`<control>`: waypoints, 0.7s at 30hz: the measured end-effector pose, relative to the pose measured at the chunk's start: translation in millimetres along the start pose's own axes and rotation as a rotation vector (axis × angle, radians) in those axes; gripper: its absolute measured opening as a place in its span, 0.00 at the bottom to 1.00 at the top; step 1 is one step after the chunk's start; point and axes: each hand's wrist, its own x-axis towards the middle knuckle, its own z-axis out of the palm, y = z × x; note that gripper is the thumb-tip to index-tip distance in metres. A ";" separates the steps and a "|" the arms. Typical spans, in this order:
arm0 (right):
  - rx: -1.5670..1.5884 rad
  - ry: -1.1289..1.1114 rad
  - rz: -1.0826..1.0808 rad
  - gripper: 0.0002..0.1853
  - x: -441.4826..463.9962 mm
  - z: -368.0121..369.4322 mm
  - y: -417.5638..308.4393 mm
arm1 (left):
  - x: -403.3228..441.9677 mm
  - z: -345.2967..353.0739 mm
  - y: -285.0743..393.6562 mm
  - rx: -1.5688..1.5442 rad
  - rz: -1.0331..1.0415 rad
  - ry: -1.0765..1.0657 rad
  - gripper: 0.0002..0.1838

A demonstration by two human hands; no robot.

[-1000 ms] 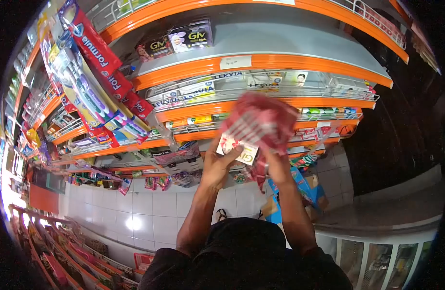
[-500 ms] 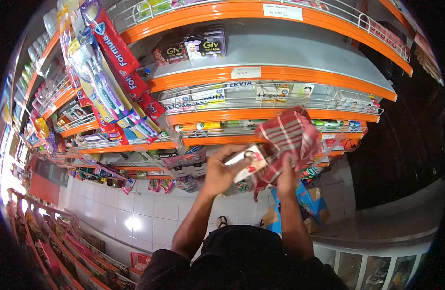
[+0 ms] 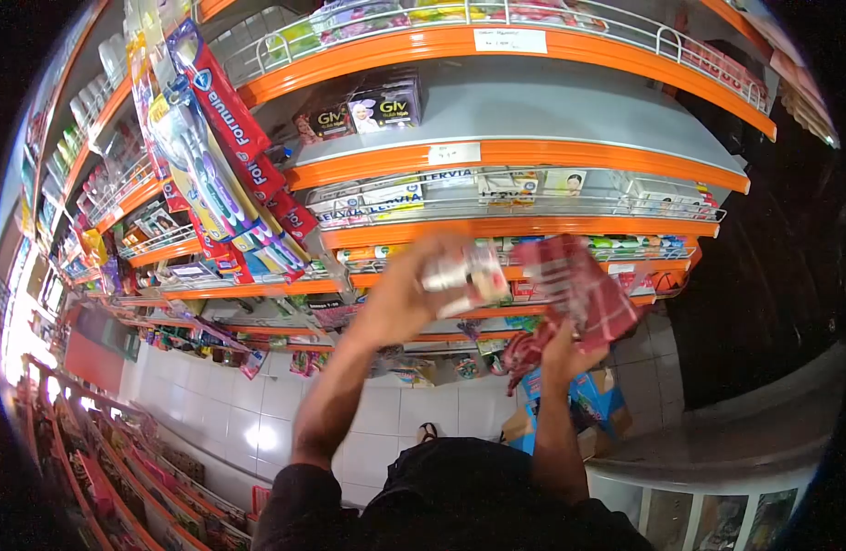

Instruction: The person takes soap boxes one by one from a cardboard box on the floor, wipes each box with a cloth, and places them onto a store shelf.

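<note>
My left hand (image 3: 397, 296) is closed around a small white box (image 3: 466, 279) with a red and dark picture, smeared by motion. It is held up in front of the lower shelves. To its right, my right hand (image 3: 561, 356) grips a dark red checked cloth (image 3: 581, 292), bunched, with a loose end hanging at the lower left. A gap separates box and cloth. Above them, two groups of Giv boxes (image 3: 383, 107) stand at the left of a grey shelf (image 3: 552, 106). White Lervia boxes (image 3: 394, 195) line the wire-fronted shelf below it.
Formula toothbrush packs (image 3: 225, 110) hang at the left, jutting out from the shelves. Blue cartons (image 3: 584, 399) stand on the tiled floor (image 3: 368, 404) at lower right. Another shelf row (image 3: 101, 459) is at lower left. A glass-fronted counter (image 3: 708, 500) is at lower right.
My left hand has moved up and slightly left with the box, away from the cloth. My right hand has shifted right and down with the cloth.
</note>
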 end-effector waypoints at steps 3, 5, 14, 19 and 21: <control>-0.233 0.269 -0.060 0.27 20.7 -52.8 32.3 | 65.6 -28.8 38.0 0.137 0.126 0.100 0.26; -0.346 0.285 -0.115 0.23 25.8 -73.1 28.9 | 109.9 -43.6 45.6 0.116 0.187 -0.017 0.25; -0.651 0.278 -0.030 0.24 13.5 -125.3 -38.3 | 224.1 -62.4 1.3 0.546 -0.044 -0.139 0.26; -0.759 0.337 0.095 0.25 5.9 -155.6 -54.3 | 274.4 -79.1 -36.6 0.840 -0.080 -0.298 0.33; -0.921 0.410 0.149 0.24 2.6 -164.1 -60.8 | 289.4 -81.6 -42.0 0.900 -0.062 -0.362 0.34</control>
